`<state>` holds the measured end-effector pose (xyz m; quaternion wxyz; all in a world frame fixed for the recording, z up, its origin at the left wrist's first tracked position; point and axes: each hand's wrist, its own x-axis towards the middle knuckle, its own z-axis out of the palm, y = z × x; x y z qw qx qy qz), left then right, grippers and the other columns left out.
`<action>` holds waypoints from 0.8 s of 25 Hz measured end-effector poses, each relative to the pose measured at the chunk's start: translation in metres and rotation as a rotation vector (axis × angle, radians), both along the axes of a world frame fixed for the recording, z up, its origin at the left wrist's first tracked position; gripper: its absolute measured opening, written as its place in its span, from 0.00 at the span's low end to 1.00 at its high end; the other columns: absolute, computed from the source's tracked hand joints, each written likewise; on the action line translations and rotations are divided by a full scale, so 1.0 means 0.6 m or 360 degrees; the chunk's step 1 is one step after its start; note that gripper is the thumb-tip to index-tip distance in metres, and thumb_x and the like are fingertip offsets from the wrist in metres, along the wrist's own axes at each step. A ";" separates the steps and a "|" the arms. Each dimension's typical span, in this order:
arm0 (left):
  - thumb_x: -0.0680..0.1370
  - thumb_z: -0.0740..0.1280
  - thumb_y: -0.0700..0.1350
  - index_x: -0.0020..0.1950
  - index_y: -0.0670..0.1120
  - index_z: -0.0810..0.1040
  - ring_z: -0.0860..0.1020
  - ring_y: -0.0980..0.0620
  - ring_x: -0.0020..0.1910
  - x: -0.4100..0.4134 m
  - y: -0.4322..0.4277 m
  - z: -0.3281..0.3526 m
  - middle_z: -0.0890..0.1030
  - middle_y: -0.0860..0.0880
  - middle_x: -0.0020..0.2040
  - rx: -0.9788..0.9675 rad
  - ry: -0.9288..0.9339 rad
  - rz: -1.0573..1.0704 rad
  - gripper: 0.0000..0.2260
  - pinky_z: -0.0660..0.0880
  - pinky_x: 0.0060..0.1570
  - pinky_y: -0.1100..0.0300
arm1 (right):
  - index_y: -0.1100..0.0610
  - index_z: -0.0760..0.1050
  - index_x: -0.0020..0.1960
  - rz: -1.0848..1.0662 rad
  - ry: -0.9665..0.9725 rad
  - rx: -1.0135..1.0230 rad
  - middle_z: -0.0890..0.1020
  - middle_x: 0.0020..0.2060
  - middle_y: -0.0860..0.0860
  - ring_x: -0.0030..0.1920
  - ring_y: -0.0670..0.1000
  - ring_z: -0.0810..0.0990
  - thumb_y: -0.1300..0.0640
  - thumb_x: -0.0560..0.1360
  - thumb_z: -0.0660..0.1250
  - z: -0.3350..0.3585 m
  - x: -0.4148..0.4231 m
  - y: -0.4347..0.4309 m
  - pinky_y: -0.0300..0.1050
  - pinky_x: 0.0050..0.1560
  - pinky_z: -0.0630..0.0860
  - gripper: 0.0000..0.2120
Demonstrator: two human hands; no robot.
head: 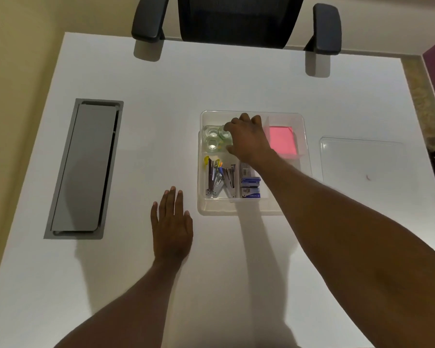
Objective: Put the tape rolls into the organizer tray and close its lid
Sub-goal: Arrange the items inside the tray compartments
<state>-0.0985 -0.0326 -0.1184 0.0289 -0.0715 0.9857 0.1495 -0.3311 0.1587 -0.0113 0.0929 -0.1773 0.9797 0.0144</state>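
The clear organizer tray sits open at the table's centre. Three clear tape rolls lie in its far-left compartment: two lie free. The third tape roll sits between the forefinger and thumb of my right hand, which reaches over that compartment with curled fingers. The tray's clear lid lies flat on the table to the right of the tray. My left hand rests flat on the table, fingers spread, just left of the tray's near corner.
The tray also holds staplers, blue staple boxes and a pink pad of notes. A grey cable hatch is set into the white table on the left. A black office chair stands at the far edge.
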 end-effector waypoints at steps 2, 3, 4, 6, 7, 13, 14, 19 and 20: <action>0.85 0.53 0.48 0.77 0.45 0.71 0.71 0.42 0.78 -0.027 -0.004 0.018 0.73 0.43 0.77 0.0070 0.0085 0.0057 0.22 0.62 0.78 0.41 | 0.55 0.77 0.63 0.0062 -0.0036 0.0088 0.80 0.58 0.52 0.64 0.57 0.72 0.52 0.75 0.71 -0.004 -0.010 -0.014 0.54 0.66 0.64 0.19; 0.85 0.53 0.47 0.75 0.46 0.73 0.74 0.42 0.74 -0.052 -0.006 0.030 0.75 0.44 0.74 0.0084 0.0158 0.0085 0.20 0.64 0.74 0.42 | 0.56 0.78 0.62 0.0074 -0.0028 0.0124 0.80 0.57 0.52 0.64 0.57 0.72 0.52 0.75 0.71 -0.008 -0.014 -0.020 0.54 0.66 0.64 0.17; 0.86 0.54 0.47 0.73 0.47 0.74 0.75 0.43 0.72 -0.084 -0.009 0.045 0.76 0.45 0.71 0.0058 0.0226 0.0101 0.18 0.65 0.71 0.42 | 0.56 0.78 0.60 0.0067 -0.0009 0.0153 0.80 0.56 0.53 0.64 0.57 0.72 0.54 0.75 0.70 -0.011 -0.016 -0.025 0.54 0.66 0.65 0.15; 0.86 0.56 0.49 0.73 0.49 0.76 0.75 0.43 0.71 -0.162 -0.012 0.076 0.76 0.45 0.70 -0.0012 0.0288 0.0046 0.18 0.65 0.68 0.43 | 0.57 0.80 0.58 0.0025 0.0035 0.0217 0.78 0.56 0.54 0.63 0.58 0.72 0.57 0.75 0.70 -0.015 -0.018 -0.032 0.54 0.66 0.66 0.12; 0.85 0.57 0.51 0.72 0.50 0.76 0.74 0.43 0.71 -0.201 -0.011 0.091 0.76 0.45 0.70 -0.0004 0.0290 -0.0030 0.18 0.65 0.68 0.42 | 0.58 0.80 0.57 0.0007 0.0046 0.0246 0.78 0.57 0.55 0.63 0.58 0.72 0.58 0.75 0.70 -0.016 -0.020 -0.035 0.54 0.66 0.66 0.11; 0.83 0.64 0.51 0.70 0.54 0.79 0.61 0.45 0.82 -0.326 0.034 0.127 0.65 0.45 0.81 0.0025 -0.0038 -0.0361 0.16 0.56 0.75 0.40 | 0.57 0.81 0.58 0.0041 0.0051 0.0293 0.77 0.59 0.56 0.65 0.59 0.71 0.57 0.75 0.69 -0.020 -0.029 -0.029 0.55 0.66 0.66 0.12; 0.83 0.64 0.50 0.69 0.53 0.80 0.59 0.44 0.82 -0.331 0.040 0.125 0.63 0.46 0.82 0.0017 -0.0080 -0.0345 0.16 0.55 0.76 0.40 | 0.57 0.81 0.58 0.0046 0.0060 0.0287 0.77 0.59 0.56 0.65 0.59 0.71 0.57 0.75 0.69 -0.023 -0.030 -0.028 0.55 0.66 0.67 0.12; 0.83 0.62 0.50 0.67 0.50 0.79 0.55 0.43 0.84 -0.346 0.063 0.117 0.57 0.43 0.84 -0.0063 -0.0138 -0.0242 0.14 0.52 0.79 0.36 | 0.58 0.82 0.53 0.0001 0.0079 0.0188 0.79 0.54 0.55 0.61 0.59 0.73 0.61 0.74 0.67 -0.034 -0.030 -0.022 0.55 0.62 0.68 0.09; 0.83 0.62 0.50 0.65 0.49 0.79 0.54 0.43 0.85 -0.350 0.069 0.117 0.56 0.42 0.85 -0.0090 -0.0149 -0.0234 0.14 0.52 0.79 0.35 | 0.58 0.82 0.52 -0.0004 0.0078 0.0171 0.79 0.53 0.55 0.60 0.59 0.73 0.62 0.74 0.67 -0.035 -0.028 -0.021 0.55 0.61 0.68 0.09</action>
